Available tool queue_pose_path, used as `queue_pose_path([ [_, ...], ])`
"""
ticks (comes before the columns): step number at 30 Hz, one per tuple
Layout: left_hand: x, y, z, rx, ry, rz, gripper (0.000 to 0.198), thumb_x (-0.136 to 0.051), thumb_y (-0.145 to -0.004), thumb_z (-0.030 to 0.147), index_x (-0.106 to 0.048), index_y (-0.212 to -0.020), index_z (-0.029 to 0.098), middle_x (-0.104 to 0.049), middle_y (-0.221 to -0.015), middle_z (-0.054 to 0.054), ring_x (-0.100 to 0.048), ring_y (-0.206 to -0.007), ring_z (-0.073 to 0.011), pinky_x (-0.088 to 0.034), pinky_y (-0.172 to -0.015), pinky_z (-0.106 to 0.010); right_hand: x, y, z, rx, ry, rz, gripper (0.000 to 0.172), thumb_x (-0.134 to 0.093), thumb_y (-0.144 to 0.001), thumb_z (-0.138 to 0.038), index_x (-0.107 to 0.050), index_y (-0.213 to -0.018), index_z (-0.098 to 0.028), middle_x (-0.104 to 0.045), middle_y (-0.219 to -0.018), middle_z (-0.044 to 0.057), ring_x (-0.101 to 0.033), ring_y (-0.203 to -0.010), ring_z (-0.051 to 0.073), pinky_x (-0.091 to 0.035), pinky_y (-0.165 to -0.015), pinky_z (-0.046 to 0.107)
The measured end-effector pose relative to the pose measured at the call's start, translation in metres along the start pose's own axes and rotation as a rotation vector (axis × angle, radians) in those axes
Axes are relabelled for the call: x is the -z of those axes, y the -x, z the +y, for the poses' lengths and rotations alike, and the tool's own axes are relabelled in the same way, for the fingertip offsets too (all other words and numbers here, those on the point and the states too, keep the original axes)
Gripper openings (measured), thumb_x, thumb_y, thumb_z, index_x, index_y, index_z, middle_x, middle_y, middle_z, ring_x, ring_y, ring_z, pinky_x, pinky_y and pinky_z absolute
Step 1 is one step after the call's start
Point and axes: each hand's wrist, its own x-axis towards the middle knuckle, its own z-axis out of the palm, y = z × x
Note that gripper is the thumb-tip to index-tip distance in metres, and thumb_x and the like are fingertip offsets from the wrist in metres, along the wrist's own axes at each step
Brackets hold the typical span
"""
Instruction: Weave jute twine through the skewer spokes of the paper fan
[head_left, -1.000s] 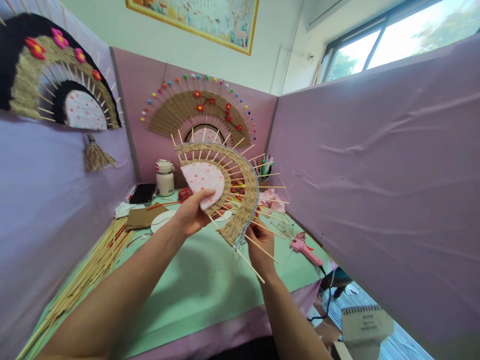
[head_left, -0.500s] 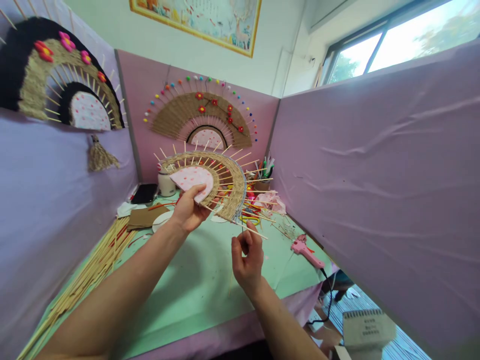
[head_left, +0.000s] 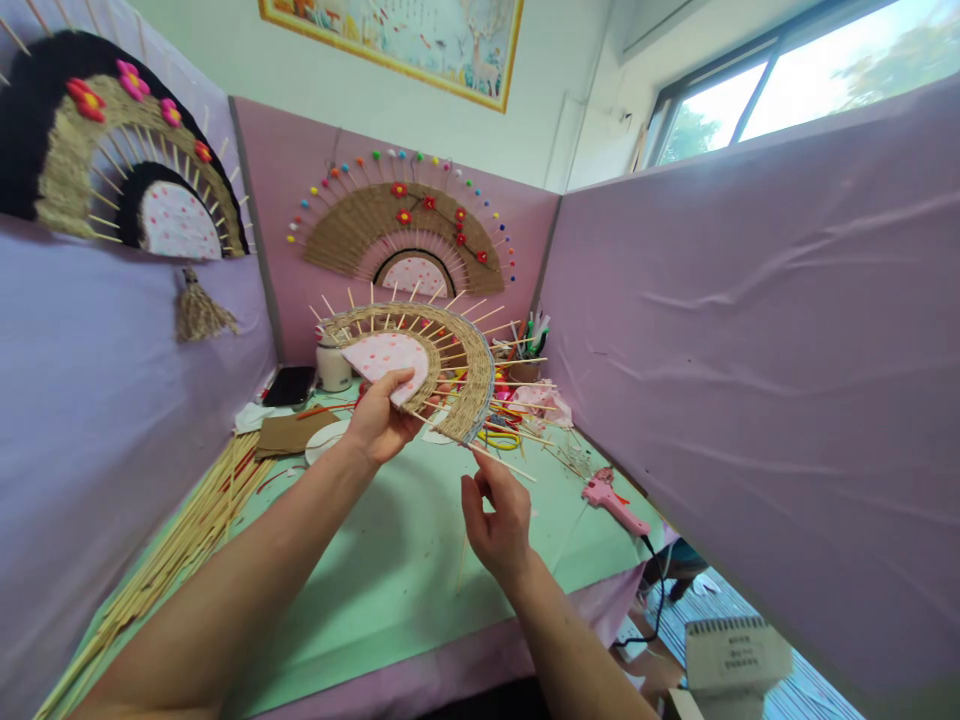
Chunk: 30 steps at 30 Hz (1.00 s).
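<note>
A woven fan [head_left: 474,385] of thin wooden sticks and tan twine is held up over the table, tilted. Its half-round centre is pink-spotted white cloth [head_left: 386,357], and blue-grey yarn [head_left: 493,372] runs along the outer woven edge. My left hand [head_left: 386,415] grips the fan near its lower centre, thumb on the cloth, other fingers mostly behind. At the fan's lower right corner, my right hand [head_left: 499,510] reaches its index finger to the woven edge by the last stick. Its other fingers are curled, apparently on the yarn, whose end is mostly hidden.
A pink glue gun [head_left: 613,502] lies at the right, its cord hanging off the table. Long sticks [head_left: 176,530] lie along the left side. Behind the fan are yellow-handled scissors [head_left: 501,438], a white jar [head_left: 334,365] and a pen holder [head_left: 526,370]. Finished fans [head_left: 330,235] hang on the partitions.
My right index finger has straightened and come up against the fan's lower edge; just before, it was bent below the corner with a thin strand beside it. The fan has barely shifted.
</note>
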Motion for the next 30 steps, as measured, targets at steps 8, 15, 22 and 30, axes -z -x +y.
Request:
queue_pose_path([
  [8,0.002,0.004,0.006,0.050,-0.127,-0.045,0.027,-0.053,-0.082,0.012,-0.062,-0.107,0.008,-0.073,-0.070,-0.011,-0.065,-0.047,-0.0174,-0.055,-0.042,-0.023,0.007,-0.010,0.010,-0.367,-0.251,0.205,0.021,-0.053,-0.090,-0.028,-0.059,-0.107,-0.020,-0.052,-0.068,-0.003,-0.049,-0.057,0.011,-0.040,-0.055,0.023],
  [15,0.004,0.005,0.003,0.118,-0.210,-0.073,0.033,-0.058,-0.079,0.012,-0.061,-0.112,0.009,-0.073,-0.072,-0.011,-0.070,-0.056,-0.0220,-0.057,-0.045,-0.027,0.023,-0.024,0.013,-0.579,-0.279,0.221,0.029,-0.061,-0.083,-0.043,-0.067,-0.077,-0.016,-0.055,-0.061,-0.001,-0.046,-0.055,0.011,-0.038,-0.052,0.024],
  [22,0.009,0.002,0.010,0.107,-0.278,-0.083,0.026,-0.056,-0.079,0.011,-0.063,-0.105,0.011,-0.073,-0.073,-0.013,-0.070,-0.058,-0.0238,-0.056,-0.043,-0.027,0.030,-0.028,0.014,-0.581,-0.312,0.194,0.026,-0.065,-0.080,-0.041,-0.067,-0.074,-0.016,-0.054,-0.060,-0.001,-0.044,-0.054,0.011,-0.034,-0.051,0.023],
  [30,0.015,-0.002,0.022,-0.029,-0.346,-0.087,0.027,-0.057,-0.077,0.011,-0.063,-0.103,0.009,-0.072,-0.073,-0.013,-0.070,-0.057,-0.0234,-0.057,-0.044,-0.027,0.029,-0.024,0.034,-0.629,-0.286,0.223,0.027,-0.066,-0.078,-0.043,-0.065,-0.073,-0.016,-0.051,-0.059,-0.003,-0.039,-0.053,0.010,-0.034,-0.051,0.023],
])
